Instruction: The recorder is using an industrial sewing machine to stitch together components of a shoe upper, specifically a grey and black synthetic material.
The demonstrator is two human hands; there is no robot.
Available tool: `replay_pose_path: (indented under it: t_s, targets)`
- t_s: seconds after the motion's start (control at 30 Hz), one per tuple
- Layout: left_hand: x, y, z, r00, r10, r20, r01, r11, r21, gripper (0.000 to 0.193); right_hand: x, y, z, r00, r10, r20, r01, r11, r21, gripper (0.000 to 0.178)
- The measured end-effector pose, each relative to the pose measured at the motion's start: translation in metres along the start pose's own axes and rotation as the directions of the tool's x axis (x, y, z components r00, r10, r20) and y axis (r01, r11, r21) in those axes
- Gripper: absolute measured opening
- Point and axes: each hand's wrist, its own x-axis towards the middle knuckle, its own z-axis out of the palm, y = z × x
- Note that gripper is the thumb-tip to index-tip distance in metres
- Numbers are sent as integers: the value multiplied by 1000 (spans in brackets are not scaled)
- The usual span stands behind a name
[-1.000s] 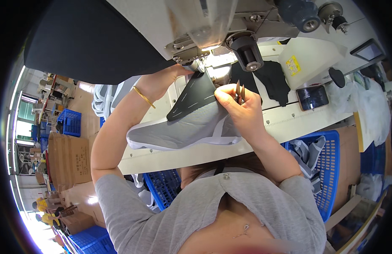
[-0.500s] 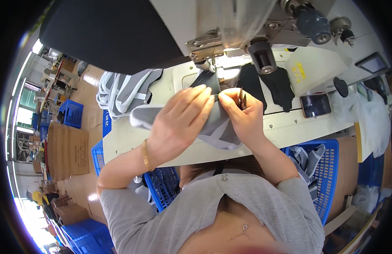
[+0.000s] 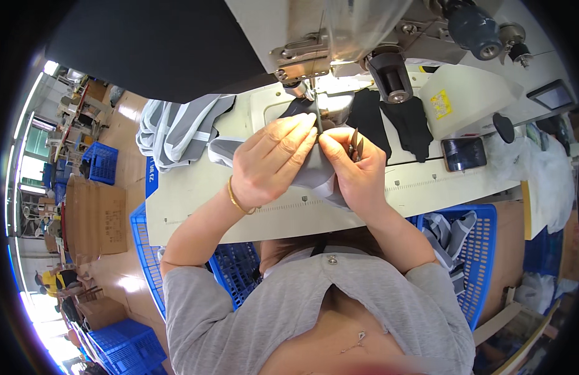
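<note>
Just in front of the needle area of a sewing machine (image 3: 309, 87), a grey and black fabric piece (image 3: 314, 173) is pinched in both hands. My left hand (image 3: 269, 159) is closed on its edge from the left, fingertips together and pointing toward the needle. From the right, my right hand (image 3: 359, 172) grips the edge between thumb and index finger. A pair of dark thread snips (image 3: 356, 146) is tucked in the right hand's fingers, blades pointing away from me. The fabric's far end runs under the presser foot area; the hands cover part of it.
Grey and white fabric pieces (image 3: 177, 134) are heaped on the table's left. Black pieces (image 3: 408, 128) and a phone-like dark device (image 3: 464, 154) lie to the right. A blue basket (image 3: 483, 265) with fabric stands right of my lap; another blue basket (image 3: 236, 269) is at the left.
My left hand has turned slightly and drawn its fingertips toward the fabric edge. The fabric's left part has shifted and shows less. The right hand keeps its pinch and the snips.
</note>
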Motion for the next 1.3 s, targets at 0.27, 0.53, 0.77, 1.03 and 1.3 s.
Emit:
replay_pose_path:
  t_s: [0.27,0.53,0.77,1.03,1.3]
  targets:
    - [2,-9,-6,998,51,24,-50,998,-33,28,-2,1,0,999,-27,-22,27,999,-27,15]
    - [8,-7,-8,997,42,70,-41,999,-16,32,1,3,-1,1000,26,-9,-26,999,23,16]
    - [17,-10,-9,995,57,82,-58,998,14,35,11,8,-1,999,-7,-42,11,996,89,15]
    - [22,-12,-6,997,43,67,-47,997,61,33,20,3,-3,999,29,-27,-27,997,71,13]
    - [26,5,8,991,-131,-40,135,984,120,34,13,-2,-17,1000,16,4,-15,997,-81,14]
